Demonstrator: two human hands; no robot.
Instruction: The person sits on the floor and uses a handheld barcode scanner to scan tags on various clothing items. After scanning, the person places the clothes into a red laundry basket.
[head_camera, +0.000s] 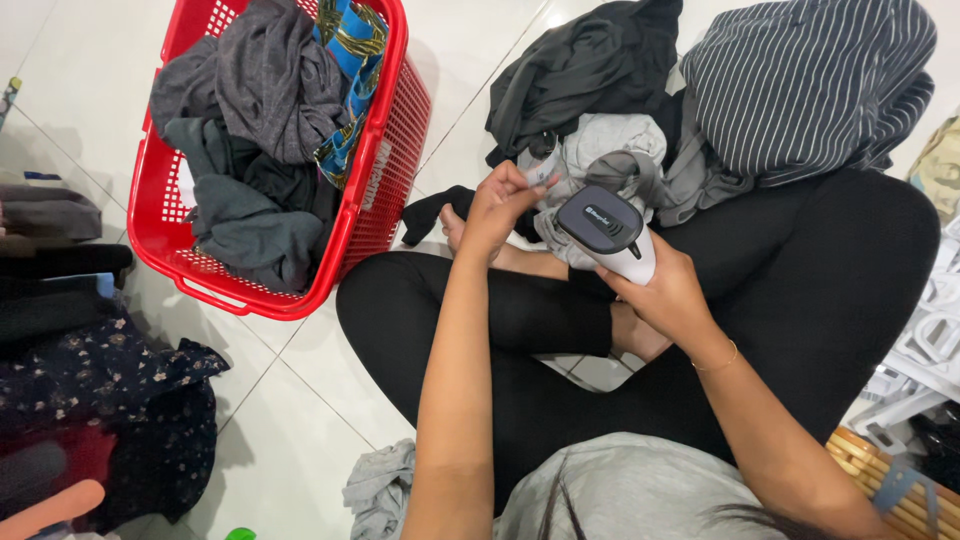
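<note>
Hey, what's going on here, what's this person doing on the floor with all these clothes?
A person sits cross-legged on a white tiled floor. The right hand grips a grey and white handheld scanner, aimed at a small white tag that the left hand pinches on a light grey garment. A red laundry basket of dark clothes stands to the left; more clothes are piled around.

Both forearms reach forward over crossed legs; the left hand (497, 208) pinches with fingertips, the right hand (660, 290) is clenched.

A red basket (375, 190) is holding grey clothes (265, 75) at ten o'clock; a navy white-striped garment (810, 80) is lying at one o'clock; floral dark fabric (110, 390) is sitting at eight.
</note>
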